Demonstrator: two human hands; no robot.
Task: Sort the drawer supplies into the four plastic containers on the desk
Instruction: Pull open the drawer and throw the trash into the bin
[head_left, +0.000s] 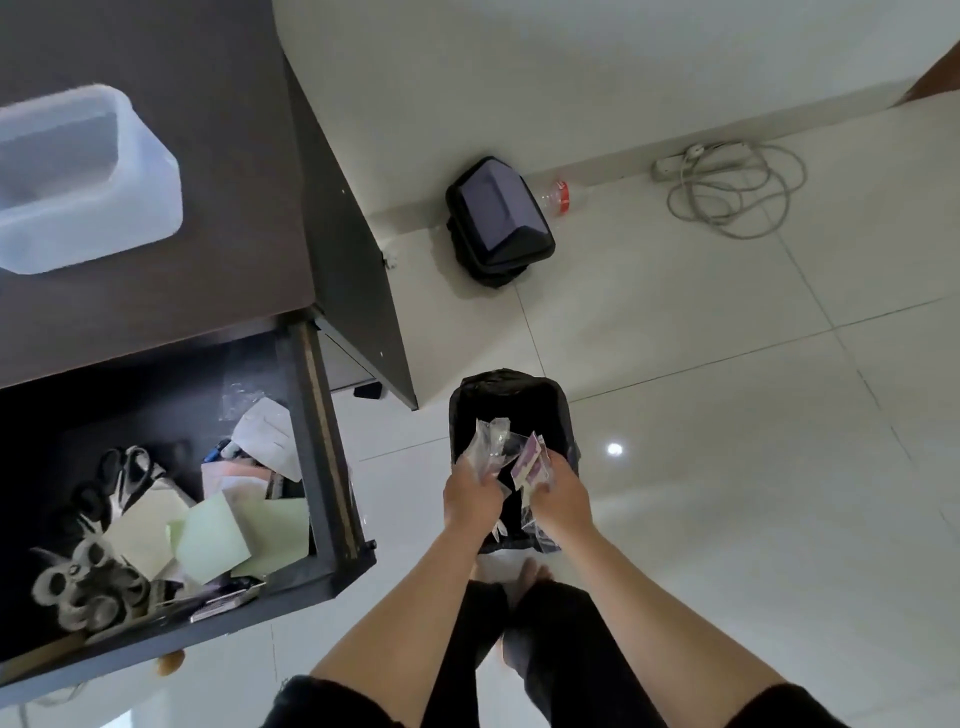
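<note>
Plastic sleeves (488, 441) are pinched by left hand (471, 493), purple packets (530, 462) by right hand (563, 501), over the bin (511, 395); usable supplies could be binned while the drawer (171, 499) stays cluttered.

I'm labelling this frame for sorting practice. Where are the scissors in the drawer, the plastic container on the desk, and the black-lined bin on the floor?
scissors (130, 470): head view, on the black handle loops.
plastic container (150, 171): head view, on its right wall.
bin (558, 410): head view, on the right rim.
</note>
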